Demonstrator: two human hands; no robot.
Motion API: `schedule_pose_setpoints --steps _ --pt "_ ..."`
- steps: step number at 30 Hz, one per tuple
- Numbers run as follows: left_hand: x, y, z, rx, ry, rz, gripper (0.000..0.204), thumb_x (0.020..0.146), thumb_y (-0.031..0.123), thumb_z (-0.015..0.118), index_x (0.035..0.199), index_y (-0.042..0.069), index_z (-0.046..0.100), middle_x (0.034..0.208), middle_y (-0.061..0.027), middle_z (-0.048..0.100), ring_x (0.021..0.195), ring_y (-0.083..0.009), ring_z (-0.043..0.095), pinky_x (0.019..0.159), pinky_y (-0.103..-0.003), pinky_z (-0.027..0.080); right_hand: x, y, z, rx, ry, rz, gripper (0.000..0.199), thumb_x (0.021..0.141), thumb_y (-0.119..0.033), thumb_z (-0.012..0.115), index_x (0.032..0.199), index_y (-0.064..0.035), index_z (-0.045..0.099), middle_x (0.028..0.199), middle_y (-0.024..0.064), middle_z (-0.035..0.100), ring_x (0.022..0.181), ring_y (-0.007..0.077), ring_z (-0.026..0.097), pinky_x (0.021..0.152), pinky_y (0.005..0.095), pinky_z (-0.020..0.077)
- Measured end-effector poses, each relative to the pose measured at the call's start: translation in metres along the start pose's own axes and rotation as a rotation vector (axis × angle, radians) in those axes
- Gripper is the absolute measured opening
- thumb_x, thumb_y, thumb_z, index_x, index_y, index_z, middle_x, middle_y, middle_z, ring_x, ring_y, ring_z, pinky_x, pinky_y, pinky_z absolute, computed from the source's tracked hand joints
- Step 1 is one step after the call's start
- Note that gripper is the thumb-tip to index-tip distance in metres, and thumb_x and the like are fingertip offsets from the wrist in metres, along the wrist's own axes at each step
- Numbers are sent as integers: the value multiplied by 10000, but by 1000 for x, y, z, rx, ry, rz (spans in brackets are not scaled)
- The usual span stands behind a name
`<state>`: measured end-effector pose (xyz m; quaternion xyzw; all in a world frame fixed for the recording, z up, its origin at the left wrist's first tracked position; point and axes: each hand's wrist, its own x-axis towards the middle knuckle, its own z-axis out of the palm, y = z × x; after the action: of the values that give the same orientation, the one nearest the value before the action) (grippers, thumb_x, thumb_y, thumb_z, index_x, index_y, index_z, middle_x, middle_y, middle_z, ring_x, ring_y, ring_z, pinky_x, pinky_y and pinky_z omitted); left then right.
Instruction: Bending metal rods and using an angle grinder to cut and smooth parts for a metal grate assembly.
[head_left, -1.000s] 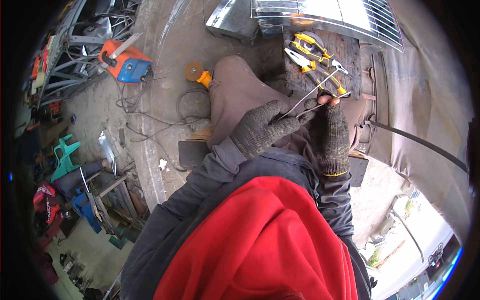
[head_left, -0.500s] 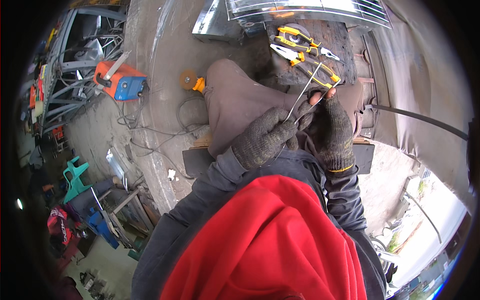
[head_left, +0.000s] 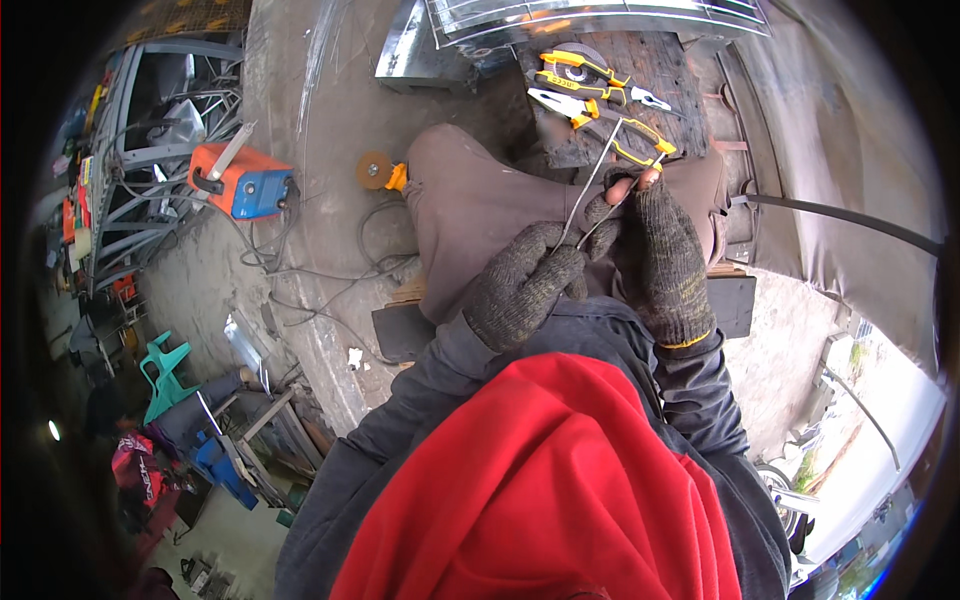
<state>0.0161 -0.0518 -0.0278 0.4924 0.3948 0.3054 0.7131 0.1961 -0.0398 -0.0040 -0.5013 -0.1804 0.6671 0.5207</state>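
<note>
A thin metal wire (head_left: 587,187), bent into two strands, runs between my gloved hands over my lap. My left hand (head_left: 525,283) has its fingers wrapped round the strands at their lower end. At the other side, my right hand (head_left: 665,255) pinches one strand between bare fingertips that stick out of the glove. The second strand's tip points up freely toward the wooden block (head_left: 690,90). On that block, just beyond my right hand, lie pliers (head_left: 560,104) with yellow-black handles and a second pair of pliers (head_left: 650,98).
A grey disc (head_left: 575,66) lies by the pliers. Left of my knee is an angle grinder with a brown disc (head_left: 374,170). Further left stand an orange-blue machine (head_left: 240,180), loose cables (head_left: 330,280) and a green stool (head_left: 166,377). A wire rack (head_left: 610,15) is at the far side.
The view has shifted slightly. Both hands keep their hold on the wire, which has hardly changed its angle. The pliers lie where they were on the block.
</note>
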Motion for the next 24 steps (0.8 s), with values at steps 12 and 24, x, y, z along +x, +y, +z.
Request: schedule_pose_setpoints --steps 12,24 --pt "-9 -13 6 -52 -2 -40 173 1003 49 501 1152 -22 548 901 -83 611 767 -139 584 713 -291 494 -8 -1 -7 239 -83 151 487 1035 -468 443 940 -27 629 805 91 657 712 211 620 686 330 503" --pt "-8 -15 12 68 -43 -51 173 980 96 562 1111 -13 589 849 -72 629 721 -131 603 667 -297 501 -10 8 -13 170 64 303 482 1012 -491 487 851 -61 633 679 48 604 583 172 532 557 299 420"
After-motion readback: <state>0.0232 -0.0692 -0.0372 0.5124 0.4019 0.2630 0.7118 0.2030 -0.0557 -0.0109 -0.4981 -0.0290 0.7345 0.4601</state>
